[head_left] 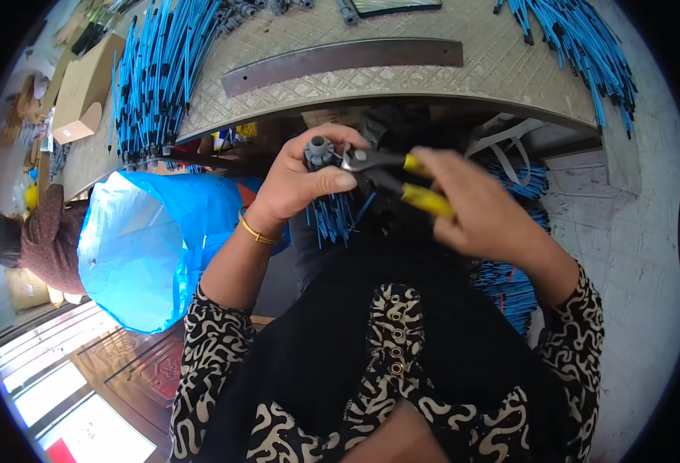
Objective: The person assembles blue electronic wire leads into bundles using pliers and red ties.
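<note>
My left hand [300, 179] is closed around a grey ridged plastic fitting [320, 151] with a round hole in its top. Blue wires [330, 220] hang below that fitting, under my fingers. My right hand [479, 204], a little smeared by motion, grips the yellow handles of a pair of pliers [367, 160]. The pliers' metal jaws reach the side of the fitting, close to my left thumb. What lies between the jaws is too small to make out.
Bundles of blue wires with black ends [155, 77] lie on the table [509, 69], beside a flat metal bar [340, 63]. A blue plastic bag [135, 247] gapes open at my left. More wires [506, 289] sit low at my right. Another person [47, 239] is at far left.
</note>
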A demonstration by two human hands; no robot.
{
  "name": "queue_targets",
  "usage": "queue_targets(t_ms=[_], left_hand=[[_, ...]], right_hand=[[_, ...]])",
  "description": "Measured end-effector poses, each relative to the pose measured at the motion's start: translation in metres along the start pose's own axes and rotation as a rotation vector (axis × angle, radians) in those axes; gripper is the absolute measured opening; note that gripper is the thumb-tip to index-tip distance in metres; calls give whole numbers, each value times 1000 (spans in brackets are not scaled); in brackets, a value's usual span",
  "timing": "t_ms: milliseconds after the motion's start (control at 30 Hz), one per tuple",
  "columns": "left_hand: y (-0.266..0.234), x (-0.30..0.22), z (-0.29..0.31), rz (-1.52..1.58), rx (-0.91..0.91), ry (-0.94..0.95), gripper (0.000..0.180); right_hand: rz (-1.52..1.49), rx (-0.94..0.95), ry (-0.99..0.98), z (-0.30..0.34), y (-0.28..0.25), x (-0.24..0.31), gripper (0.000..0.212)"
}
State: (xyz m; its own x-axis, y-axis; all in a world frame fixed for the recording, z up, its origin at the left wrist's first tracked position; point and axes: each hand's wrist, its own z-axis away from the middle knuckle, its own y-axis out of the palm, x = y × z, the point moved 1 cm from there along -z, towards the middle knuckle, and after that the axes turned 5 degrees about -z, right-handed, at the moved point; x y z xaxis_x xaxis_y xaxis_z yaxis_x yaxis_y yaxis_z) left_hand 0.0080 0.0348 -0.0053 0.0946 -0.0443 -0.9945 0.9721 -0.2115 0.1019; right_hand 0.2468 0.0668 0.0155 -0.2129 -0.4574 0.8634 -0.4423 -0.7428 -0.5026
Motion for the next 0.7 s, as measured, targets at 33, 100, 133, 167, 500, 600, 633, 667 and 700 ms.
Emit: queue_targets(t_ms=[33,100,133,167,500,600,633,667,700], left_hand=[[-1,1,0,3,-21,5,65],[-1,4,0,3,-4,7,66],[-1,6,1,2,12,8,66],[0,6,1,4,35,13,67],[-2,-7,10,-17,168,-54,66],[2,-9,9,-2,199,-50,62],[5,-13,6,-35,198,-49,60],[7,-16,6,-69,191,-54,58],[8,-17,5,-102,184,-59,55]], right_hand=[[-183,60,88,2,1,-2,52],[-552,187,262,5,3,-9,46],[-737,256,349,6,6,-13,43],[-917,318,439,7,7,-14,40],[-2186,644,406,15,77,-39,27],[-1924,609,397,16,55,-41,29],[-1919,602,391,15,43,-38,29],[-1727,563,453,13,28,-33,30],[-1534,521,508,11,13,-27,31]])
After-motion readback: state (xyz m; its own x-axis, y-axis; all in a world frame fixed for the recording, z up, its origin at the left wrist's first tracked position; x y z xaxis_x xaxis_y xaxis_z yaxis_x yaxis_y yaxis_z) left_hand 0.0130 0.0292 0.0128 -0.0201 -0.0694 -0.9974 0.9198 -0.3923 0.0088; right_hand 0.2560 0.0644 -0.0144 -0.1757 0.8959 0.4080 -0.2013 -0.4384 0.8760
